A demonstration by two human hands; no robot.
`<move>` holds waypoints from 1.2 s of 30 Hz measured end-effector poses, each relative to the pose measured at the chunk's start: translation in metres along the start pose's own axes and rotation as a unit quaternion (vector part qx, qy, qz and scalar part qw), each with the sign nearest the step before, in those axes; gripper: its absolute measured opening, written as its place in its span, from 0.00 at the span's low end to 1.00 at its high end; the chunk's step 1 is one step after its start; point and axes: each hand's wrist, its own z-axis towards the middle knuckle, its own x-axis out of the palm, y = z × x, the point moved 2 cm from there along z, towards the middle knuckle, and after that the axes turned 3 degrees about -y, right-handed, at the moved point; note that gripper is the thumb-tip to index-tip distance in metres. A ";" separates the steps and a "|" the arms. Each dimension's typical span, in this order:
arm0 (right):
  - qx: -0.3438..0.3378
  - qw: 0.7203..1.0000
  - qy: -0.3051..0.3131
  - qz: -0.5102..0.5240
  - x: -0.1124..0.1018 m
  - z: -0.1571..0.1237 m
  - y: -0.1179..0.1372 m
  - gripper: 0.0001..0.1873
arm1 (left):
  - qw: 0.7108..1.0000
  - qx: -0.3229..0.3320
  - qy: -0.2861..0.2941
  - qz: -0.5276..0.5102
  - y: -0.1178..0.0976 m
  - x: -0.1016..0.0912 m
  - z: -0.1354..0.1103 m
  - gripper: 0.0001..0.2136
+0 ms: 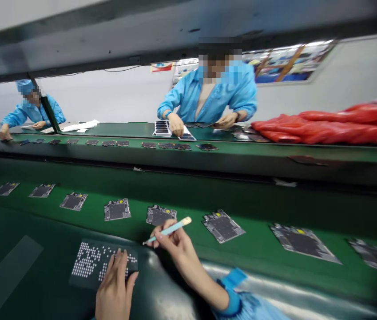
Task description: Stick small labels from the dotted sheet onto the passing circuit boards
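Observation:
My left hand (115, 286) lies flat with fingers stretched out on a dark sheet (90, 262) covered with small white dots, on the near green ledge. My right hand (175, 242) pinches a thin light-blue stick tool (168, 230), its tip pointing down-left toward the sheet's right edge. Just beyond my right hand a row of dark phone boards (160, 215) lies on the green conveyor belt (258, 249).
More boards (223, 226) run along the belt both ways. A second belt (108, 143) behind carries small dark parts. Two people in blue coats work across it, one centre (208, 95), one far left (31, 111). Red bags (324, 126) lie at the right.

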 end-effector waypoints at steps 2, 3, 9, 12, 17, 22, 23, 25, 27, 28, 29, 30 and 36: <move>-0.026 0.997 -0.070 -0.022 -0.017 0.017 0.012 0.20 | 1.000 0.009 0.000 0.005 -0.003 0.000 0.006 0.18; -0.043 0.993 -0.100 -0.045 -0.027 0.027 0.016 0.22 | 1.000 0.015 0.001 -0.004 -0.008 0.001 0.013 0.19; -0.058 0.973 -0.169 -0.147 -0.068 0.075 -0.005 0.26 | 0.992 0.021 0.096 -0.077 -0.061 0.044 0.071 0.26; -0.045 0.970 -0.182 -0.156 -0.075 0.084 -0.021 0.25 | 0.984 0.028 0.150 -0.094 -0.074 0.077 0.096 0.26; -0.046 0.965 -0.201 -0.163 -0.085 0.081 -0.026 0.23 | 0.979 0.049 0.163 -0.116 -0.077 0.097 0.108 0.23; -0.056 0.960 -0.208 -0.178 -0.093 0.077 -0.021 0.21 | 0.979 0.046 0.158 -0.117 -0.086 0.094 0.110 0.20; -0.058 0.959 -0.211 -0.181 -0.094 0.076 -0.019 0.20 | 0.980 0.046 0.157 -0.117 -0.088 0.094 0.111 0.20; -0.062 0.957 -0.217 -0.185 -0.096 0.074 -0.017 0.19 | 0.980 0.050 0.156 -0.117 -0.091 0.093 0.113 0.21; -0.067 0.954 -0.225 -0.186 -0.097 0.071 -0.014 0.18 | 0.979 0.058 0.157 -0.116 -0.094 0.093 0.114 0.21; -0.071 0.953 -0.231 -0.184 -0.098 0.070 -0.013 0.18 | 0.979 0.062 0.158 -0.116 -0.096 0.094 0.114 0.20; -0.074 0.951 -0.237 -0.182 -0.099 0.069 -0.013 0.17 | 0.978 0.066 0.160 -0.116 -0.098 0.094 0.114 0.20; -0.078 0.950 -0.245 -0.177 -0.100 0.068 -0.012 0.17 | 0.978 0.068 0.161 -0.116 -0.102 0.095 0.115 0.20; -0.127 0.932 -0.328 -0.084 -0.110 0.064 0.010 0.21 | 0.975 0.073 0.162 -0.132 -0.113 0.089 0.127 0.19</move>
